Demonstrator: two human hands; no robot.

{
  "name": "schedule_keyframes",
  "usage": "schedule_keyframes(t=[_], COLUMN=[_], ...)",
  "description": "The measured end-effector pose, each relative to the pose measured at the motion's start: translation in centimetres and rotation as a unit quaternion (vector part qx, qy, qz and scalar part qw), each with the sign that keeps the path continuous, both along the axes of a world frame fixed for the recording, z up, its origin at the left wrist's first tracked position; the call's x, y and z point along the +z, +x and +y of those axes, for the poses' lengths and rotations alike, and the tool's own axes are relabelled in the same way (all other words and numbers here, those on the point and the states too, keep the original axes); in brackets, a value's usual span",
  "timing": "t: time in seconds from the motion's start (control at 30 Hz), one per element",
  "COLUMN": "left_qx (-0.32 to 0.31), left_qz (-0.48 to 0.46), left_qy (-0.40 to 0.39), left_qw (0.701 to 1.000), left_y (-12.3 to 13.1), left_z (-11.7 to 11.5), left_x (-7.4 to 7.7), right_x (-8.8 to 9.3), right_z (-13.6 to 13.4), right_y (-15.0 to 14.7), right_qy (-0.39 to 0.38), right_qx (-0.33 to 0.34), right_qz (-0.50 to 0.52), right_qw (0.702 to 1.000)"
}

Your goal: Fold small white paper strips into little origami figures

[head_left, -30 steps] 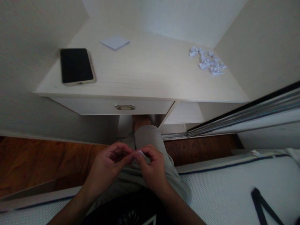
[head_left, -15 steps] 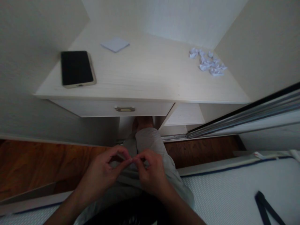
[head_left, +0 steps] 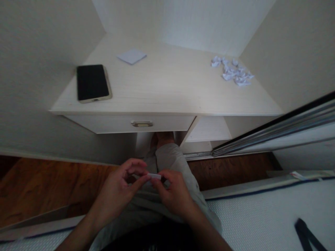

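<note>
Between my fingertips is a small white piece of paper (head_left: 155, 176), held above my lap. My left hand (head_left: 128, 179) pinches its left end with thumb and forefinger, the other fingers curled. On the right end, my right hand (head_left: 171, 186) grips it the same way. Farther off on the white desktop lies a flat folded white paper (head_left: 132, 56). A cluster of several crumpled paper pieces (head_left: 232, 72) rests at the desktop's right.
A dark-screened phone (head_left: 93, 83) lies at the left of the desktop (head_left: 162, 87). Below is a drawer with a metal handle (head_left: 141, 124), beside open shelves (head_left: 209, 129). A sliding-door track (head_left: 274, 127) runs at right. A dark strap (head_left: 306, 233) lies on the mattress (head_left: 256, 216).
My fingertips have moved slightly apart, so the small white paper between them now shows. The camera view has shifted a little; desk items look otherwise the same.
</note>
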State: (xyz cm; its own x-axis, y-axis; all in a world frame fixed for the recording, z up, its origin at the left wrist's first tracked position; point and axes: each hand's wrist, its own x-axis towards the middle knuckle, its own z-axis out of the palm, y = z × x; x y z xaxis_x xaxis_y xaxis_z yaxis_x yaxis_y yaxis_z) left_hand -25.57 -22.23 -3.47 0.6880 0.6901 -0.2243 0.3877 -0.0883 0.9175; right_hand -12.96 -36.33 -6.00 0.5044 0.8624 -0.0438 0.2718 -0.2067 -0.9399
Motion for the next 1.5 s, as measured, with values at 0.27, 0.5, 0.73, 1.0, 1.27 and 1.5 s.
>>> schedule_keyframes(t=[0.27, 0.5, 0.73, 1.0, 1.27, 1.5], left_qx=[-0.021, -0.007, 0.013, -0.044, -0.058, -0.013], left_qz=[-0.069, -0.088, -0.057, -0.020, -0.059, -0.108], left_qy=[0.121, 0.191, 0.151, -0.001, -0.157, -0.283], left_qw=[0.990, 0.978, 0.987, 0.999, 0.984, 0.953], left_y=[0.1, -0.3, -0.6, -0.6, -0.3, -0.1], left_z=[-0.6, -0.8, -1.0, 0.5, 1.0, 0.0], left_x=[-0.3, -0.1, 1.2, 1.1, 1.7, 1.2], right_x=[0.4, 1.2, 1.2, 1.6, 1.5, 1.5], right_z=[0.1, 0.7, 1.2, 1.4, 0.8, 1.7], right_y=[-0.3, -0.6, -1.1, -1.2, 0.6, 1.1], right_qy=[0.003, 0.003, -0.009, -0.028, 0.051, 0.088], right_qx=[-0.048, -0.066, -0.052, -0.021, 0.021, 0.011], right_qz=[0.005, 0.003, 0.033, 0.053, 0.286, 0.449], right_qw=[0.999, 0.998, 0.998, 0.998, 0.957, 0.889])
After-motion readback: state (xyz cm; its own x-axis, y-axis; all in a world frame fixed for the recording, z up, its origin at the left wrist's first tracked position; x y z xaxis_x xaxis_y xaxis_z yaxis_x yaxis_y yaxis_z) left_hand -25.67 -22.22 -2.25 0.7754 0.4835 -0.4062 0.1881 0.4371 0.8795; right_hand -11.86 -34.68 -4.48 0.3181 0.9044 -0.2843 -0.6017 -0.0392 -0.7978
